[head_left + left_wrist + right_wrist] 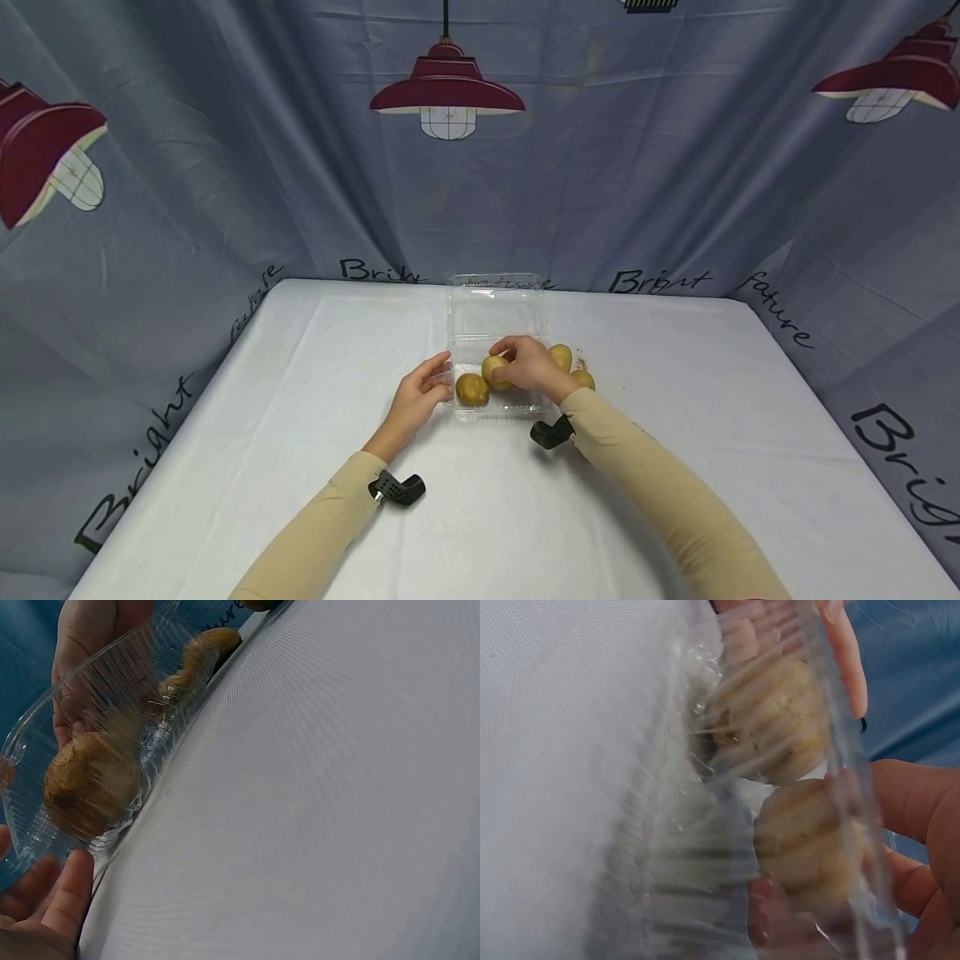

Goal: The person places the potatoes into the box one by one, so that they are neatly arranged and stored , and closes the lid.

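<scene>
A clear plastic clamshell container (517,402) lies on the white table with its lid (498,315) raised at the back. One potato (472,390) sits in its front left corner. Over the tray, my right hand (528,365) grips a second potato (495,372) between thumb and fingers, right beside the first. In the right wrist view this gripped potato (806,844) shows through the ribbed clear wall. My left hand (420,396) touches the container's left side, fingers extended along the wall. Fingertips (71,889) meet the container's corner in the left wrist view.
To the container's right lie more potatoes, one farther back (561,357) and one nearer (583,380), partly behind my right wrist. Brown crumbs (581,362) dot the cloth there. A grey-blue curtain (570,192) printed with lamps hangs behind the white table (480,517).
</scene>
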`<state>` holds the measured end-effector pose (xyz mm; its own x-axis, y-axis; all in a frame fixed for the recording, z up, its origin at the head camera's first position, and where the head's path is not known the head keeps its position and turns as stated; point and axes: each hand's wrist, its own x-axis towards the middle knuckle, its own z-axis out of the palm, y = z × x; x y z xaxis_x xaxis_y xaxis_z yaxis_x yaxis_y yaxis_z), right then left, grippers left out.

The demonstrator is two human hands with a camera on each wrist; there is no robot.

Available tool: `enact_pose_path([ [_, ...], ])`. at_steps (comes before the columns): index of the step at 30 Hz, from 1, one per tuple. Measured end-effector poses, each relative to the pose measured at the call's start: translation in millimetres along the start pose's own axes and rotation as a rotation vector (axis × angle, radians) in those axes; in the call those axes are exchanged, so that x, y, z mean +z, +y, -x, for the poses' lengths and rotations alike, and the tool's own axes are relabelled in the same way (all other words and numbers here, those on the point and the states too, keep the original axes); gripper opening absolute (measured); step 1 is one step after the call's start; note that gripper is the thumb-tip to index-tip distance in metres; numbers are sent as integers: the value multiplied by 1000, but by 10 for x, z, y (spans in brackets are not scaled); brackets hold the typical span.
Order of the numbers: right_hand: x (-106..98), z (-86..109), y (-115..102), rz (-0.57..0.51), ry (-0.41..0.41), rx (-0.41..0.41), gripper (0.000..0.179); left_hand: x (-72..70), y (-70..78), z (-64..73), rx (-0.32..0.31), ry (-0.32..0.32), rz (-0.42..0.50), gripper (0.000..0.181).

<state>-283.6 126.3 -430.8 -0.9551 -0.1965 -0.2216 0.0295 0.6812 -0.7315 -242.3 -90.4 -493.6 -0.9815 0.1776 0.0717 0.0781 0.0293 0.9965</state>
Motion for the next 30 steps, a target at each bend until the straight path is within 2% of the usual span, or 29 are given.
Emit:
enact_pose_path([
  [12,46,-7,-65,-21,11,5,44,-19,-36,-11,13,-14,-10,64],
  [22,81,-11,-92,-92,35,-24,44,-23,-18,-11,6,-13,6,64],
  [30,144,-42,-99,-25,69,-65,40,-17,-45,-26,-1,-17,11,63],
])
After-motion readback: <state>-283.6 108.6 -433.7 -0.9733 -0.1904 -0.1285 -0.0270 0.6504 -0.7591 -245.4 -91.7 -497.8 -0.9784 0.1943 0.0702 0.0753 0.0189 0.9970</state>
